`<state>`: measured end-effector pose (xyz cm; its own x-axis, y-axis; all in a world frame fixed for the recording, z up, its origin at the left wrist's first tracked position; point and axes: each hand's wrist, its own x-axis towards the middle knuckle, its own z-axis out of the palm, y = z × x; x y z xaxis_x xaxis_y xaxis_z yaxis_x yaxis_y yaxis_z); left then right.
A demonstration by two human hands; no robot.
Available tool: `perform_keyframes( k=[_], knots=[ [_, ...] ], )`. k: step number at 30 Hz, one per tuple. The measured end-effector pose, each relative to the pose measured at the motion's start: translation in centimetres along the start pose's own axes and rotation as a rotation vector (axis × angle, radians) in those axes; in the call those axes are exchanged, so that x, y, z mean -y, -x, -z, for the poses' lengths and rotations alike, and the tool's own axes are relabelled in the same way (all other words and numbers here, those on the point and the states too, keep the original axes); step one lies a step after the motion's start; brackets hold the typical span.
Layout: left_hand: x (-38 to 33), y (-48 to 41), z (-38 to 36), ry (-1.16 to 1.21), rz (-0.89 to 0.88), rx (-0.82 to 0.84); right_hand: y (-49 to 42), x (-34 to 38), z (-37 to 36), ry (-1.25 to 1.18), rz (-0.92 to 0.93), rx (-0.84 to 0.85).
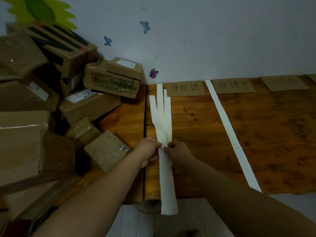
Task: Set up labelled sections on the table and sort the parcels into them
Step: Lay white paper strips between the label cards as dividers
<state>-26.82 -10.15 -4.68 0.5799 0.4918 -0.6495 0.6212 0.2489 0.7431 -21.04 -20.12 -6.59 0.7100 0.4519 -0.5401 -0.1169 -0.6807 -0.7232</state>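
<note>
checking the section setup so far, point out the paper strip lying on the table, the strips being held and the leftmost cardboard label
laid paper strip (230,132), head view, its mid-length
held strips (167,182), head view, lower hanging part
leftmost cardboard label (185,87), head view, centre of its face

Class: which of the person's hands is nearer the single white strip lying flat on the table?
Right. The right hand is to the left of the strip; the left hand is farther left, beyond the held strips.
</note>
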Motion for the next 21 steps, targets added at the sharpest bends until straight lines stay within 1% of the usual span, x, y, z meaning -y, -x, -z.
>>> perform_keyframes(
  k=[3, 6, 9, 12, 17, 21],
  knots=[
    [-1.4, 0.5, 0.2, 0.020, -0.039, -0.011, 1.3, 0.6, 0.7, 0.056, 0.049, 0.020],
    [-3.1, 0.5, 0.0, 0.115, -0.074, -0.045, 3.2, 0.3, 2.0, 0.108, 0.086, 0.050],
    [-5.6, 0.6, -0.9, 0.213, -0.109, -0.029, 4.9, -0.6, 4.3, 0.136, 0.119, 0.047],
    [-8.3, 0.7, -2.9, 0.249, -0.165, -0.002, 6.2, -1.8, 7.7, 0.167, 0.130, 0.016],
    [-11.9, 1.5, -9.1, 0.166, -0.244, 0.093, 7.0, -5.0, 13.9, 0.181, 0.135, -0.063],
    [-13.6, 2.3, -17.3, 0.129, -0.239, 0.174, 6.7, -7.7, 19.5, 0.065, 0.149, -0.198]
  ],
)
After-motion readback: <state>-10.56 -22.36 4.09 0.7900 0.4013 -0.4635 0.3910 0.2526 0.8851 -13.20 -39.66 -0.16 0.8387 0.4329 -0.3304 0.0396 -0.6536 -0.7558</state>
